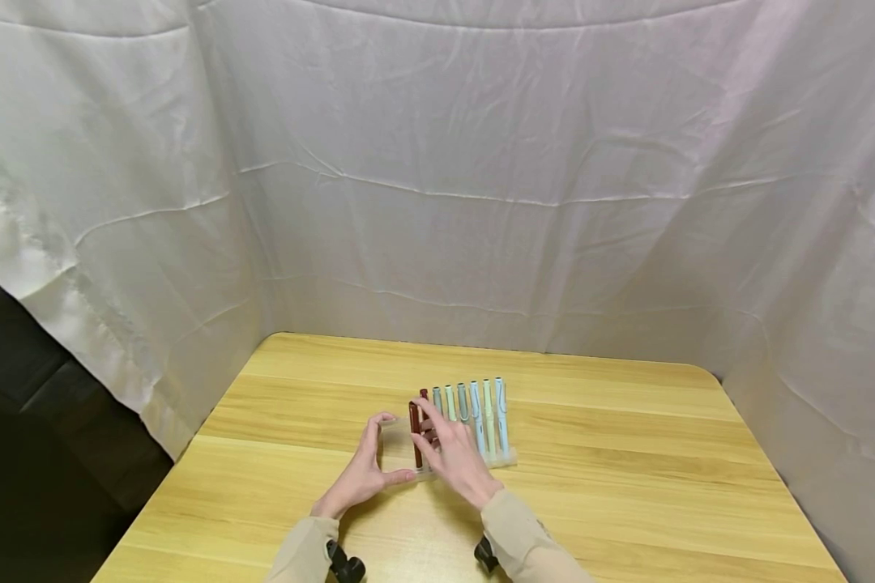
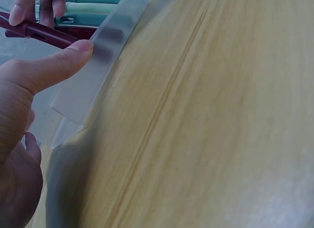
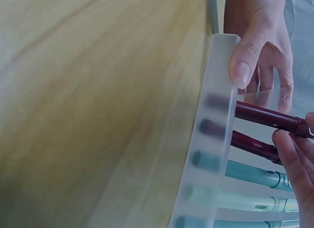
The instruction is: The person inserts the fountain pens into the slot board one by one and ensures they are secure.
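A frosted, see-through pen tray (image 1: 509,458) lies on the table with a row of capped pens in it. My left hand (image 1: 362,474) grips its left end, thumb on the front strip and fingers at the back edge. With my right hand (image 1: 458,459) I pinch a dark red pen (image 1: 415,437) by its upper part. Its lower end is in the tray's front strip (image 3: 226,51), seen blurred through the plastic. Beside it lies a second dark red pen (image 3: 252,145), partly behind the right fingers. Teal pens (image 3: 252,174) and a pale green pen (image 3: 243,202) follow.
Pale blue pens (image 1: 501,413) and another pale green pen (image 1: 489,413) stand at the tray's right end. The wooden table (image 1: 627,478) spreads around, with grey-white curtains (image 1: 481,243) behind and at the sides.
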The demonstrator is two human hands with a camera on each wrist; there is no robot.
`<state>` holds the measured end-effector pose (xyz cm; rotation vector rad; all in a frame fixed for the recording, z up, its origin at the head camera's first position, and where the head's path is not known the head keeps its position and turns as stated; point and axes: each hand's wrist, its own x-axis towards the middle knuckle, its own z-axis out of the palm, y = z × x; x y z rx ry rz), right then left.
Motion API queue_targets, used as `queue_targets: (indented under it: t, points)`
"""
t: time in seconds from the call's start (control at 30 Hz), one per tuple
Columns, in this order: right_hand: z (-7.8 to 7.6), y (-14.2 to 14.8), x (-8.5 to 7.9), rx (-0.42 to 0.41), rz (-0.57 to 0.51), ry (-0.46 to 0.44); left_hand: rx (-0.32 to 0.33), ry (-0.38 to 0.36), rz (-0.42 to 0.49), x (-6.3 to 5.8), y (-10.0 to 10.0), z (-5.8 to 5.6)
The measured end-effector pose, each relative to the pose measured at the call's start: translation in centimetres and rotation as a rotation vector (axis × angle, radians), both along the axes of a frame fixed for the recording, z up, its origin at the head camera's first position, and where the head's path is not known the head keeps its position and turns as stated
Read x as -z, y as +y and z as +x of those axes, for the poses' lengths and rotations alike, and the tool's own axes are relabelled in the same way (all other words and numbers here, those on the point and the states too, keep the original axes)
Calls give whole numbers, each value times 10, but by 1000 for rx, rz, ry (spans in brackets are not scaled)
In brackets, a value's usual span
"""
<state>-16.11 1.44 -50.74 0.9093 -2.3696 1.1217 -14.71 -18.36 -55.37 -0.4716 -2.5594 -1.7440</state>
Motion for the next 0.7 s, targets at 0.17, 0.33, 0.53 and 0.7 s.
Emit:
queue_targets:
  t: [0.17, 0.33, 0.53, 0.7]
  points:
    - [-2, -1, -5, 28, 30, 30, 4, -10, -4, 0, 0, -1]
    - [-5, -2, -10, 68, 87, 7, 3, -26, -3, -1, 0, 0]
    - [-9, -3, -14, 103, 181, -46, -7, -33, -15, -1, 0, 0]
    - [-12, -4, -14, 114, 227, -81, -4, -35, -10, -1, 0, 0]
